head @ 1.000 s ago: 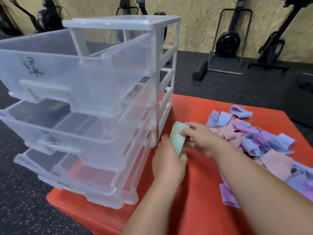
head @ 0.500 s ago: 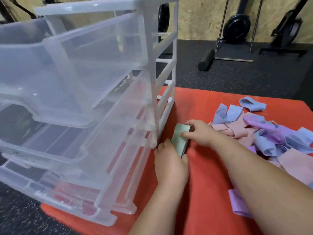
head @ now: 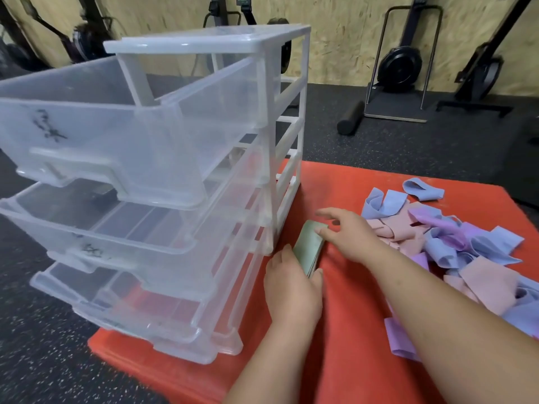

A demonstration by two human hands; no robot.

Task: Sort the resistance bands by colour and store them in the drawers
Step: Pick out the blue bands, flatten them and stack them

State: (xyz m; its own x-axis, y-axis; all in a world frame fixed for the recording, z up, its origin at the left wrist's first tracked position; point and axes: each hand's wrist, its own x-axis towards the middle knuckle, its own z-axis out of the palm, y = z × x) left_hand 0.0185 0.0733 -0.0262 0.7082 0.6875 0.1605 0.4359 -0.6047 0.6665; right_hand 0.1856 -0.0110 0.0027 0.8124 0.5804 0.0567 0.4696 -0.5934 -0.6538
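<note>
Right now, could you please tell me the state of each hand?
Left hand: holding the green bands.
Right hand: open, touching them.

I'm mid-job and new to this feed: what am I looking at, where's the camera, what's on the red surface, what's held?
No machine here: the grips are a person's two bare hands. The picture comes from a camera worn on the head, looking forward and down. The left hand holds a stack of green bands on edge on the red surface; the right hand touches its top with loose fingers. Left of them stands a clear drawer unit with drawers pulled out; right of them lies a pile of blue, pink and purple bands.
</note>
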